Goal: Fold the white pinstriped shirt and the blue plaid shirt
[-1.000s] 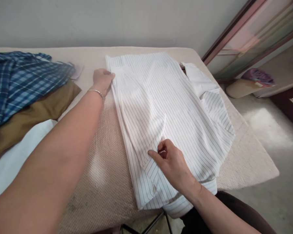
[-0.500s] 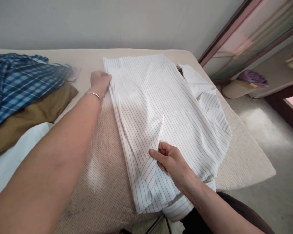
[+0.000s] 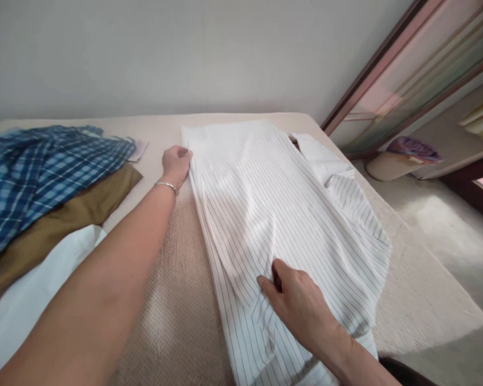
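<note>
Smooth matt cloth striped shirt (image 3: 265, 203)

We stand in a home room: clothes piled on a beige padded table (image 3: 173, 300), wood-framed glass sliding door (image 3: 390, 69) at two o'clock.

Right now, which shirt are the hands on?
On the beige table, look right of the clothes pile. The left hand and right hand pinch the striped shirt: white with thin dark lines, unlike the blue plaid shirt.
</note>
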`<state>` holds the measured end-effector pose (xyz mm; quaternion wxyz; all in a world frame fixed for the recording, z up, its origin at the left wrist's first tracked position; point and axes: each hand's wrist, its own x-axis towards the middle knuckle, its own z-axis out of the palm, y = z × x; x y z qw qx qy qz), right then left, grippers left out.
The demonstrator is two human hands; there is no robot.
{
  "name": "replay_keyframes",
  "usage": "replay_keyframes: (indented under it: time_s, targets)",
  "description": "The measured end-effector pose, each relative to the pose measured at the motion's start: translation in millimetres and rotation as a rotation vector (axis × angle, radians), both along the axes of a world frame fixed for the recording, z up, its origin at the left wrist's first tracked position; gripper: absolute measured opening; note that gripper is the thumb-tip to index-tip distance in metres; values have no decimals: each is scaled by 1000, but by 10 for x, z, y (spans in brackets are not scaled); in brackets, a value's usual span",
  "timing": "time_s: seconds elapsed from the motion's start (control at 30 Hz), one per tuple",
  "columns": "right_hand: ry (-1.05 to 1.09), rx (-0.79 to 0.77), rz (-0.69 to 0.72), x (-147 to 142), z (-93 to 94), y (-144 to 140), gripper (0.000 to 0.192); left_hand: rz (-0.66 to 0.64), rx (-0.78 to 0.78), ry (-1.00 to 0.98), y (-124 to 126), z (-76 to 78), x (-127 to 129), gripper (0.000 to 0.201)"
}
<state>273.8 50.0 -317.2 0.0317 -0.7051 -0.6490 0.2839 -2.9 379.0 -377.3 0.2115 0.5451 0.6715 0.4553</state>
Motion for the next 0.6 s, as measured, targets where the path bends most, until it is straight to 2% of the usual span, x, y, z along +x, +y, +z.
replay_keyframes:
  time_s: [0.13, 0.4, 0.6]
  targets:
    - [37, 33, 8, 10, -69, -7, 34, 39, 43, -20, -21, -29, -20, 13]
    - [-70, 177, 76, 37, -231, -13, 29, 43, 45, 0, -24, -62, -56, 14]
    - [31, 109, 62, 115, -363, 4, 27, -1, 86, -21, -84, -41, -32, 19]
